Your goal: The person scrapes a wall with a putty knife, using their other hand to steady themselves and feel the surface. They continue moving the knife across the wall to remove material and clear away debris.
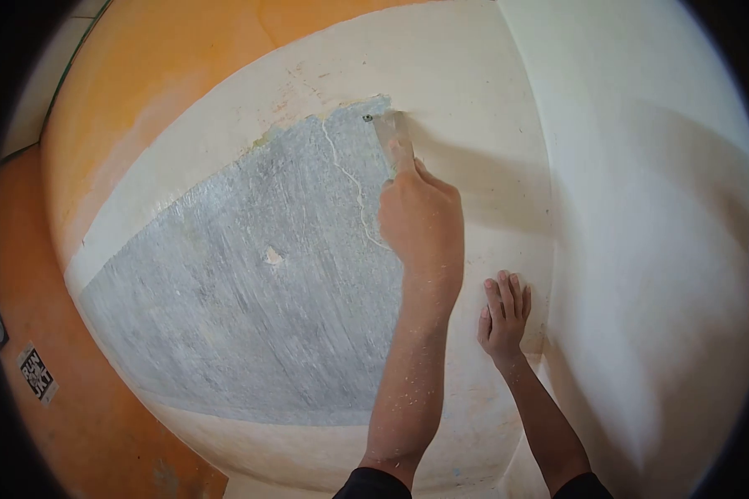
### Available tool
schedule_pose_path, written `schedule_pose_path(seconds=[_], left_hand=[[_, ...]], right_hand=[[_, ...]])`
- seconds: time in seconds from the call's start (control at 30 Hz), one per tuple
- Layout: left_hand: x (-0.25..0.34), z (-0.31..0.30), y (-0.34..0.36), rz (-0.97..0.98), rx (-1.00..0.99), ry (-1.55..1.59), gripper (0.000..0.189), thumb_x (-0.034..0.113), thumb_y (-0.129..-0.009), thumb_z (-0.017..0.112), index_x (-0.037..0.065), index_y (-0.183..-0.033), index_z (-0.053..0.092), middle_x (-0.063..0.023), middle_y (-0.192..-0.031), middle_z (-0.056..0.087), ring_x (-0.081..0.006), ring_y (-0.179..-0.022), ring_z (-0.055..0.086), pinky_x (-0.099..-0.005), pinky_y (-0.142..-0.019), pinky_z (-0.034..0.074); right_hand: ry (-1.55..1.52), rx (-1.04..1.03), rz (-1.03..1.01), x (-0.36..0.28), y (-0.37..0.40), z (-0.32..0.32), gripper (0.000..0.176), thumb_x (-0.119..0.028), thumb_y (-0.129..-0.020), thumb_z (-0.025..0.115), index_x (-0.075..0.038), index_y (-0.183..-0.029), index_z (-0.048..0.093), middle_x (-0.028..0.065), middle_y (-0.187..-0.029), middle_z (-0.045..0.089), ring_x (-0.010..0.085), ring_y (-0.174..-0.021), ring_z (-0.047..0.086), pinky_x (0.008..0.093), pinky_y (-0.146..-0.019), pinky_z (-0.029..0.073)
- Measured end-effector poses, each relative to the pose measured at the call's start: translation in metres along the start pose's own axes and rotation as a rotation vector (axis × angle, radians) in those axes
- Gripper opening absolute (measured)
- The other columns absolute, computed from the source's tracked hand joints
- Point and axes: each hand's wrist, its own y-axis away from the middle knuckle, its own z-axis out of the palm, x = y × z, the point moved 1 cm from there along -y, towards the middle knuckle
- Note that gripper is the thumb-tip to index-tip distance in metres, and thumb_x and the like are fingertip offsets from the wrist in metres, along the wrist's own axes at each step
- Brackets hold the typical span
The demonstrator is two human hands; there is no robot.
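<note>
My left hand [424,216] is closed around a putty knife [394,137], its flat blade pointing up against the wall. The blade lies at the upper right edge of a bare grey patch [250,291], where the cream paint [466,91] begins. Just left of the blade sits a small dark screw or plug [368,118]. Lower and to the right, my right hand [505,318] rests flat on the cream wall, fingers stretched upward and holding nothing. White specks cover my left forearm. The knife's handle is mostly hidden in my fist.
A pale crack line [345,170] runs down the grey patch, which also has a small chipped spot [273,256]. Orange paint [175,66] borders the top left. At right, a white wall [641,208] meets a corner. A sticker [37,374] is on the orange wall.
</note>
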Motion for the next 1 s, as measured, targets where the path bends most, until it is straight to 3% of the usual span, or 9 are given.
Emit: schedule_pose_path(seconds=[0.1,0.4,0.87,1.0], left_hand=[[0.003,0.003,0.006,-0.008,0.082,-0.023,0.034,0.010,-0.097,0.047,-0.004,-0.125,0.061,-0.0242,-0.077,0.069,-0.0374,-0.074,0.070,-0.0429,-0.065,0.056],[0.000,-0.004,0.003,-0.039,0.007,-0.061,0.034,0.011,-0.097,0.047,-0.003,-0.125,0.062,-0.0223,-0.076,0.069,-0.0368,-0.069,0.069,-0.0423,-0.062,0.055],[0.000,-0.018,-0.006,-0.087,-0.068,0.000,0.034,0.012,-0.097,0.050,-0.002,-0.125,0.063,-0.0231,-0.081,0.070,-0.0364,-0.077,0.070,-0.0421,-0.067,0.055],[-0.014,-0.013,0.022,-0.042,-0.067,-0.064,0.034,0.011,-0.097,0.049,-0.003,-0.125,0.063,-0.0230,-0.079,0.069,-0.0362,-0.074,0.070,-0.0416,-0.065,0.055]], right_hand=[[0.018,-0.007,-0.003,0.000,0.001,-0.001,0.044,-0.025,-0.099,0.042,-0.014,-0.140,0.052,0.0117,-0.149,0.045,0.0317,-0.142,0.036,0.0565,-0.117,0.018],[0.007,-0.001,-0.016,-0.001,0.000,-0.003,0.045,-0.025,-0.099,0.042,-0.014,-0.141,0.051,0.0118,-0.150,0.044,0.0315,-0.143,0.035,0.0566,-0.117,0.018],[-0.003,-0.004,-0.009,0.001,0.000,-0.002,0.045,-0.023,-0.098,0.043,-0.013,-0.142,0.051,0.0124,-0.149,0.045,0.0316,-0.142,0.036,0.0560,-0.117,0.018],[-0.009,-0.013,-0.032,0.002,0.001,-0.002,0.046,-0.019,-0.098,0.041,-0.010,-0.142,0.050,0.0141,-0.151,0.041,0.0333,-0.144,0.032,0.0561,-0.118,0.017]])
